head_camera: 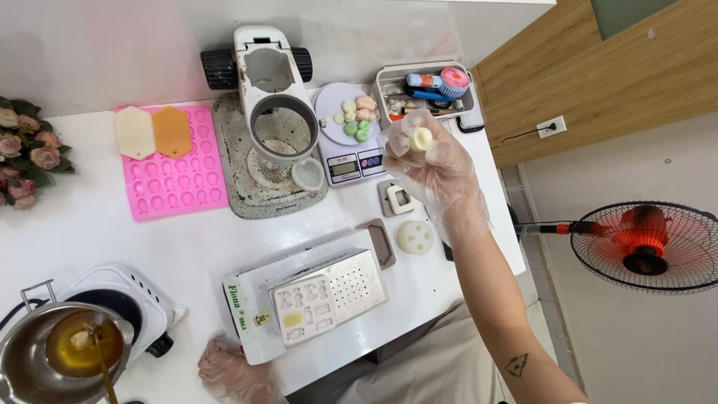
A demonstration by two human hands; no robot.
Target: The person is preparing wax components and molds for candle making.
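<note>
White table (90, 224) carries everything. Back left: pink silicone mould mat (176, 168), two flat hexagonal pieces on it, one cream, one orange. Left edge: bunch of pink flowers (26, 153). Back centre: speckled grey base plate (247, 187) with a white press-like stand, a heart-shaped piece at its front. Just right of it: small digital scale (348, 153) with pastel shapes on its pan. Behind that: clear tray (426, 90) with a blue-pink handheld gadget. Right: small square mould (398, 199), round white mould (415, 236). Front centre: white box (254, 299) under a metal perforated tray and white cavity mould. Front left: white hotplate (142, 303), pot of amber liquid.
</note>
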